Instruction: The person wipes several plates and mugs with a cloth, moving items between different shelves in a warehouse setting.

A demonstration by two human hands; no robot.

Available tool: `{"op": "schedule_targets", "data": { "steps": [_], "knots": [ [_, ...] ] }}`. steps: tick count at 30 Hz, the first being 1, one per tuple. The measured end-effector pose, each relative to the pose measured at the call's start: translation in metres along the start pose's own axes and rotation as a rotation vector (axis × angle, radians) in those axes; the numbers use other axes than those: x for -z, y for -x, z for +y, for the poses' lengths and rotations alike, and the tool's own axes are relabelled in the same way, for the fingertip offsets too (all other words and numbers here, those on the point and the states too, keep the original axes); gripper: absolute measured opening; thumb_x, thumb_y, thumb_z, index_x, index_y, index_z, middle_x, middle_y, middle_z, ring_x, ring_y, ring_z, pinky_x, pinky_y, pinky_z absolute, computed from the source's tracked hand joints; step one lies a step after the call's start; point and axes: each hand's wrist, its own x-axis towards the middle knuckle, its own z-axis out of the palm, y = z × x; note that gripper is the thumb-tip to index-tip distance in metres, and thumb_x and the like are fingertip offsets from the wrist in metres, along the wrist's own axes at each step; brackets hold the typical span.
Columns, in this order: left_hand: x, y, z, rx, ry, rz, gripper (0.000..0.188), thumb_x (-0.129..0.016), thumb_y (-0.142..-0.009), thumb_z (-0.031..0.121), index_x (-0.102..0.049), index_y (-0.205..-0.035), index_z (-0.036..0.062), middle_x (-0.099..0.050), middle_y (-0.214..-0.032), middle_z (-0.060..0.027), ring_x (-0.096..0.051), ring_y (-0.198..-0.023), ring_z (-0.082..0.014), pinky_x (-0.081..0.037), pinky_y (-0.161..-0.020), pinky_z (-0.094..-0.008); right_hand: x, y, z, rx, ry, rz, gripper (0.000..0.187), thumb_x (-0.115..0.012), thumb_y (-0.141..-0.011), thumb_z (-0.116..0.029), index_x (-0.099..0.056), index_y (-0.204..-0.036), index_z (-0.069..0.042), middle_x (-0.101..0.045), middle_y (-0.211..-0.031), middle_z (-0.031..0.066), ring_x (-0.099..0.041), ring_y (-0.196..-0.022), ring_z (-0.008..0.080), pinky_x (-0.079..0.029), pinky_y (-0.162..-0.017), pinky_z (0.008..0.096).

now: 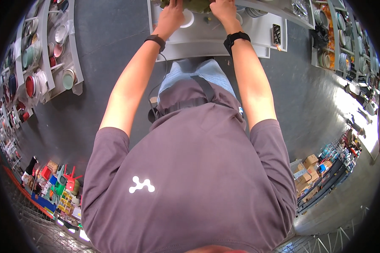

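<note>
Both my arms reach forward to a white table (207, 49) at the top edge of the head view. A crumpled olive-green thing (197, 5), leafy or cloth-like, lies between my hands; its far part is cut off. My left hand (172, 20) has its fingers closed on the left side of it. At its right side my right hand (224, 12) is closed on it too, with the fingertips partly out of view. A round white dish (187, 19) sits right beside my left hand. Small green bits (207, 19) lie on the tabletop between the hands.
A stack of plates (256, 12) stands right of my right hand. Farther right lies a black tray (276, 33) with small items. Shelves with dishes (63, 50) rise at the left, more shelves (342, 33) at the right. A dark cable (165, 67) hangs by my left wrist.
</note>
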Motion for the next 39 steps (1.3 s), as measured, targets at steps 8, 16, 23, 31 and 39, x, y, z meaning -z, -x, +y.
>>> {"op": "schedule_targets", "data": {
  "steps": [8,16,23,31,39],
  "knots": [
    [-0.001,-0.009,-0.002,0.070,-0.016,-0.047,0.069,-0.050,-0.078,-0.004,-0.035,-0.145,-0.0051,-0.040,-0.145,-0.0336,-0.060,-0.102,-0.0510,-0.053,-0.084,-0.0516,-0.019,-0.010,0.020,0.070,0.014,0.027,0.052,-0.056,-0.083,-0.009,-0.058,-0.134,-0.005,-0.034,-0.147,0.0356,-0.043,-0.130,0.0508,-0.040,-0.109,0.0515],
    [0.000,0.000,-0.006,-0.023,-0.014,0.023,0.075,-0.049,-0.075,-0.006,-0.032,-0.148,-0.0040,-0.038,-0.147,-0.0339,-0.060,-0.102,-0.0508,-0.052,-0.085,-0.0514,-0.009,-0.007,0.009,0.013,-0.023,-0.029,0.054,-0.056,-0.082,-0.009,-0.057,-0.136,-0.003,-0.034,-0.146,0.0367,-0.043,-0.131,0.0506,-0.040,-0.110,0.0506],
    [0.006,-0.001,0.001,0.106,0.021,-0.098,0.082,-0.051,-0.074,-0.006,-0.028,-0.153,0.0006,-0.033,-0.151,-0.0331,-0.061,-0.101,-0.0499,-0.053,-0.085,-0.0503,-0.010,-0.007,0.010,0.011,-0.006,-0.035,0.053,-0.057,-0.084,-0.011,-0.056,-0.136,-0.004,-0.034,-0.145,0.0366,-0.043,-0.130,0.0507,-0.040,-0.110,0.0504],
    [0.004,-0.010,0.007,0.089,-0.151,-0.116,0.078,-0.059,-0.078,0.007,-0.030,-0.150,0.0099,-0.035,-0.153,-0.0179,-0.065,-0.095,-0.0469,-0.056,-0.076,-0.0527,-0.007,-0.014,0.027,0.069,-0.132,0.001,0.034,-0.059,-0.088,-0.016,-0.064,-0.121,-0.012,-0.044,-0.129,0.0261,-0.053,-0.114,0.0442,-0.048,-0.092,0.0496],
    [-0.007,0.088,-0.011,0.104,-0.279,-0.037,0.069,-0.062,-0.074,0.002,-0.046,-0.141,0.0081,-0.024,-0.161,-0.0161,-0.066,-0.085,-0.0411,-0.055,-0.066,-0.0467,-0.002,0.057,0.020,0.106,-0.353,0.020,0.019,-0.066,-0.089,-0.021,-0.076,-0.102,-0.012,-0.063,-0.090,0.0188,-0.063,-0.085,0.0384,-0.050,-0.075,0.0442]
  ]
}}
